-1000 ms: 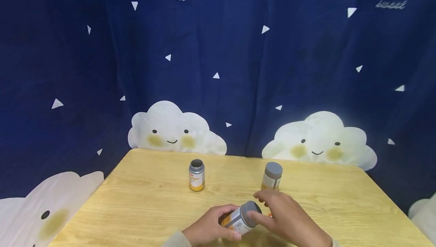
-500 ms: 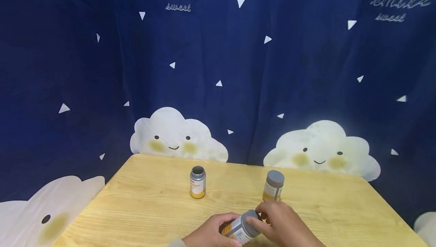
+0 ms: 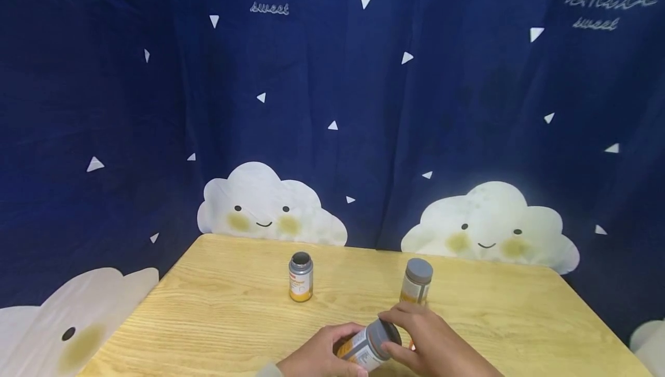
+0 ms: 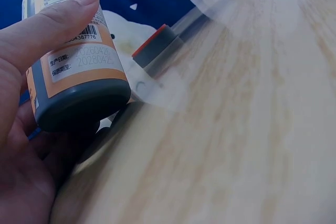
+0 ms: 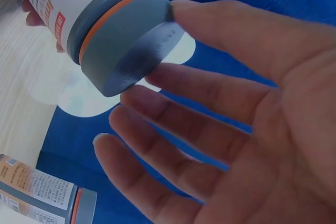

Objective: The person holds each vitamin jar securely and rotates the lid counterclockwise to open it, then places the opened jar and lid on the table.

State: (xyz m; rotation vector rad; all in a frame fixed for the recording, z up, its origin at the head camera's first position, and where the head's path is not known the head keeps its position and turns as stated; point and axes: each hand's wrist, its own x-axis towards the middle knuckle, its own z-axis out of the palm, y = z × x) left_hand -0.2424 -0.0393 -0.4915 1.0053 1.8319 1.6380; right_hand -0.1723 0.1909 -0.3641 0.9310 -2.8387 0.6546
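My left hand (image 3: pixel 322 354) grips a white-and-orange supplement bottle (image 3: pixel 358 353), tilted with its grey lid (image 3: pixel 381 338) toward the right. In the left wrist view the thumb lies across the label of this bottle (image 4: pixel 86 61). My right hand (image 3: pixel 433 339) has its thumb and fingertips at opposite edges of the lid. An orange ring shows between lid and bottle in the right wrist view, where the thumb (image 5: pixel 210 22) presses the lid's rim and the lower fingers spread below it.
An uncapped bottle (image 3: pixel 301 282) stands upright at the back of the wooden table (image 3: pixel 234 308). Another bottle (image 3: pixel 417 282), capped, stands behind my right hand. A loose grey lid (image 4: pixel 156 45) with an orange-red face shows on the table. A blue curtain (image 3: pixel 312 77) hangs behind.
My right fingers came in from loosely spread to curl at the lid, then shifted their hold on its rim. The left hand keeps its grip on the bottle. The head view tilted slightly.
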